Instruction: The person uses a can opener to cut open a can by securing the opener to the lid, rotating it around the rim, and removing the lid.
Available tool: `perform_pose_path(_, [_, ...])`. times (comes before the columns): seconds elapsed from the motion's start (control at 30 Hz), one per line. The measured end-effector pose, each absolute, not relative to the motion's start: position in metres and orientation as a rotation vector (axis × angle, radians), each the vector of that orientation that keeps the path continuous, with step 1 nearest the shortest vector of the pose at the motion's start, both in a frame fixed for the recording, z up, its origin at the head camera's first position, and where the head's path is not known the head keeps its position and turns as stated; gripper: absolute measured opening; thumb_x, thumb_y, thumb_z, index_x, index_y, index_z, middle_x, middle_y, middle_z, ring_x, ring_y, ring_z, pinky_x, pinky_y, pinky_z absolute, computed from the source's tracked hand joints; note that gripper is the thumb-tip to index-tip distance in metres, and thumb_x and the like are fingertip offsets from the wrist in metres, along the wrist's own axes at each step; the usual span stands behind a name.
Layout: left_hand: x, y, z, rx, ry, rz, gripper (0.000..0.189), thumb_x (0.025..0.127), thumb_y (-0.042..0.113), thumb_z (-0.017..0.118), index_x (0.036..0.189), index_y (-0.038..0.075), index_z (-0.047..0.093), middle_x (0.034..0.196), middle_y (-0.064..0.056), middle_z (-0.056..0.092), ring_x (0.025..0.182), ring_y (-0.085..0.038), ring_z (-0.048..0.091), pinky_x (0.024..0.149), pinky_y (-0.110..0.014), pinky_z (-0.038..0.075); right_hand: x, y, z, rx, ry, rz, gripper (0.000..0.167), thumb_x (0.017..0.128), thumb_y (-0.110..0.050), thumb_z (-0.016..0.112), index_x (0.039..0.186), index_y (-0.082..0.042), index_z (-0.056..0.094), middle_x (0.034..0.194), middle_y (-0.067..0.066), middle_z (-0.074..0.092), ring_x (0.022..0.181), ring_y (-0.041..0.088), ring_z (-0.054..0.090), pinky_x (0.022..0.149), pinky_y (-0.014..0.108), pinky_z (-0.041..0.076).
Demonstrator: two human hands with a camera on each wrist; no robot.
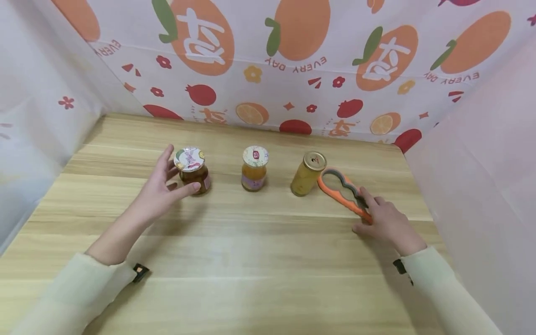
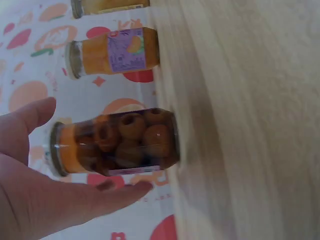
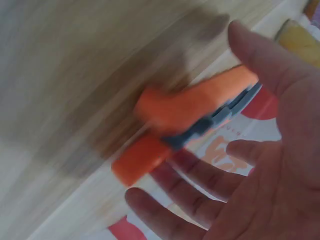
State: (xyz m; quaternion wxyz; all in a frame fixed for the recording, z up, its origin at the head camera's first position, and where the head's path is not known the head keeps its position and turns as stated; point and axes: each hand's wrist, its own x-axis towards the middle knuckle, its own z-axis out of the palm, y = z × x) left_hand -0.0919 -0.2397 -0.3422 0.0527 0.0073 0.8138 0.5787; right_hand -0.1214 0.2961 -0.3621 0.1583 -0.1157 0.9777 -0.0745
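My left hand (image 1: pixel 161 188) is spread around a glass jar (image 1: pixel 197 180) with a white patterned lid, its thumb in front and fingers behind. In the left wrist view, brown round fruit with holes shows inside this jar (image 2: pixel 131 137), and a gap is visible between thumb and glass. At the right, my right hand (image 1: pixel 385 223) is at the near end of an orange and grey jar opener (image 1: pixel 344 200) with scalloped inner edges. The right wrist view has its fingers loosely bent beside the opener (image 3: pixel 200 102), the thumb held apart from it.
Mid-table stands an orange-filled jar (image 1: pixel 253 177) with a purple label. To its right, a clear can (image 1: pixel 304 179) of yellow fruit with a gold lid stands close to the opener's far end. A fruit-print cloth (image 1: pixel 259 79) hangs behind the wooden table (image 1: pixel 234 260); pale cloth flanks both sides.
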Motion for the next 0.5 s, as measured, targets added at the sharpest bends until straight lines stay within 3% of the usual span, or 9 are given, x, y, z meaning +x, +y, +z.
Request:
perform_pose_path(0.13, [-0.098, -0.241, -0.352, 0.016, 2.384, 1.802, 0.099, 0.092, 0.022, 0.073, 0.161, 0.018, 0.003, 0.162, -0.019, 0.020, 0.146, -0.046, 0.021, 0.114, -0.066, 0.021, -0.127, 0.305, -0.372, -0.315, 2.801, -0.219, 0.117, 0.076, -0.059, 0.080, 0.160, -0.010, 0.015, 0.126, 0.028, 0.054, 0.114, 0.047, 0.054, 0.072, 0.056, 0.050])
perform_pose_path(0.23, [-0.101, -0.240, -0.357, -0.017, 2.361, 1.822, 0.086, 0.092, 0.022, 0.073, 0.158, 0.012, 0.018, 0.156, -0.017, 0.031, 0.144, -0.043, 0.026, 0.115, -0.063, 0.021, -0.132, 0.309, -0.379, -0.278, 2.768, -0.303, 0.120, 0.071, -0.061, 0.082, 0.159, -0.008, 0.019, 0.116, 0.021, 0.058, 0.106, 0.037, 0.057, 0.076, 0.051, 0.049])
perform_pose_path(0.3, [-0.103, -0.240, -0.359, -0.038, 2.346, 1.820, 0.083, 0.093, 0.024, 0.072, 0.157, 0.012, 0.020, 0.155, -0.016, 0.033, 0.143, -0.041, 0.028, 0.114, -0.060, 0.024, -0.134, 0.312, -0.382, -0.253, 2.750, -0.360, 0.121, 0.068, -0.062, 0.084, 0.158, -0.008, 0.023, 0.110, 0.014, 0.059, 0.099, 0.030, 0.057, 0.077, 0.048, 0.047])
perform_pose_path(0.5, [-0.107, -0.239, -0.358, -0.062, 2.354, 1.799, 0.077, 0.095, 0.029, 0.070, 0.155, 0.012, 0.026, 0.150, -0.014, 0.038, 0.138, -0.035, 0.034, 0.109, -0.050, 0.031, -0.136, 0.311, -0.383, -0.248, 2.731, -0.473, 0.100, 0.076, -0.045, 0.083, 0.151, -0.001, 0.033, 0.100, 0.011, 0.058, 0.086, 0.022, 0.053, 0.072, 0.036, 0.044])
